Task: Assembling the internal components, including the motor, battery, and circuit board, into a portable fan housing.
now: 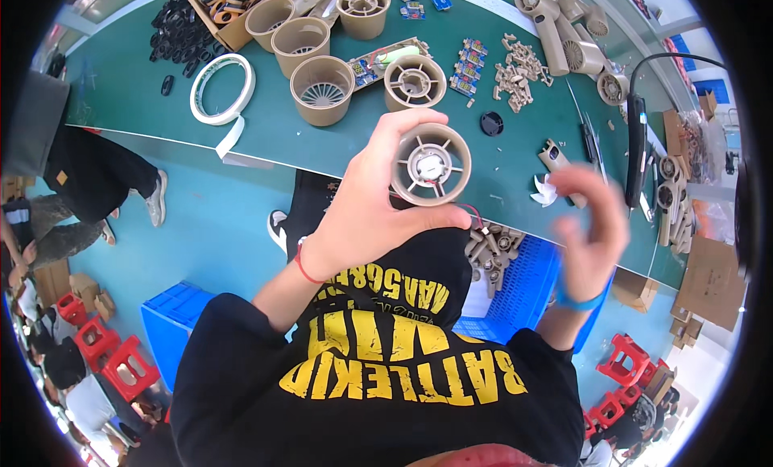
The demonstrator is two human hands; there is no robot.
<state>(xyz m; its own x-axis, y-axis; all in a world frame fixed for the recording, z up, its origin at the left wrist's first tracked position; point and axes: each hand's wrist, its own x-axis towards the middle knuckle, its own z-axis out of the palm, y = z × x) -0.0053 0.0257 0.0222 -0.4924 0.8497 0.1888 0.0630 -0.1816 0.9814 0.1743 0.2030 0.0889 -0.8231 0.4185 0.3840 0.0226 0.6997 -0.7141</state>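
Observation:
My left hand (366,189) grips a beige round fan housing (465,163) by its rim, fingers over the far side and thumb under the near side. Its spoked end faces up, with a silvery motor (430,167) in the middle. A thin red wire (475,213) trails out by the thumb. Blurred by motion, my right hand (594,233) is raised near the table's front edge, thumb and fingers curved apart with nothing visible between them. Just beyond its fingertips lies a white fan blade wheel (544,191), beside a beige handle piece (555,158).
On the green table (266,149) stand several beige cups (322,92), a white tape roll (197,88), black rings (181,28), circuit boards (467,64), small beige parts (519,72) and a round black cap (492,123). A blue crate (531,282) with beige parts sits below the edge.

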